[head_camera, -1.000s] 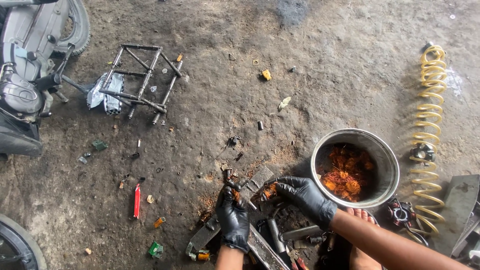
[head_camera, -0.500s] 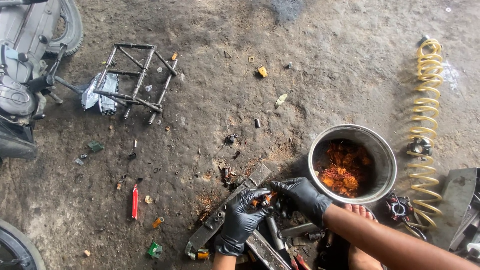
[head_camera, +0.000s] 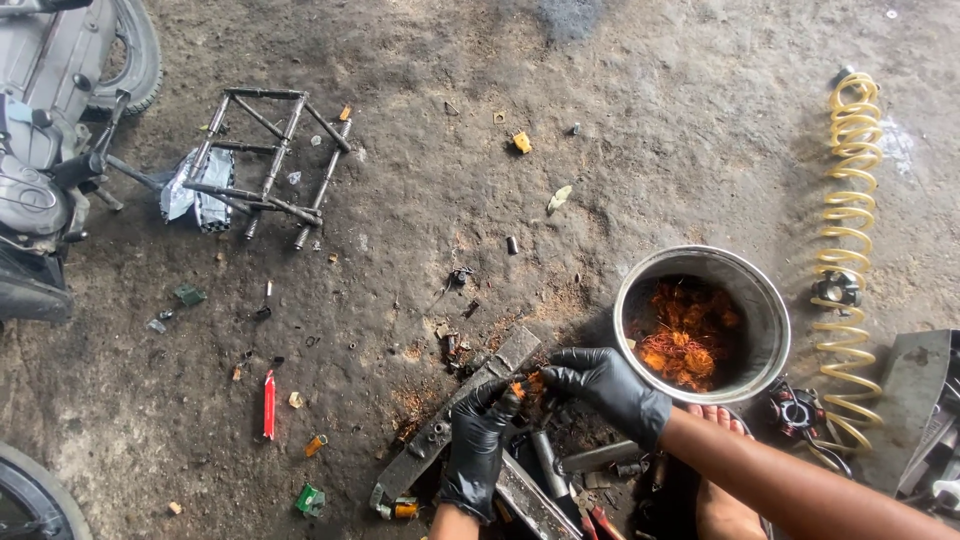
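Between my two black-gloved hands, a small clump of copper-orange wire (head_camera: 522, 386) is pinched just above a flat metal bar (head_camera: 455, 422) lying on the dirt floor (head_camera: 420, 60). My left hand (head_camera: 478, 447) grips it from below, fingers clenched; my right hand (head_camera: 607, 388) closes on it from the side. I judge the step in hand to be pulling copper strands loose. The next move calls for a firm tug and a short carry to the steel pot (head_camera: 765, 300) just beside my right hand, already holding a tangle of orange wire. Farther out lie a red stick-shaped tool (head_camera: 268, 404), a small green packet (head_camera: 310, 499), a yellow coil spring (head_camera: 850, 230) and a tubular metal rack (head_camera: 268, 160).
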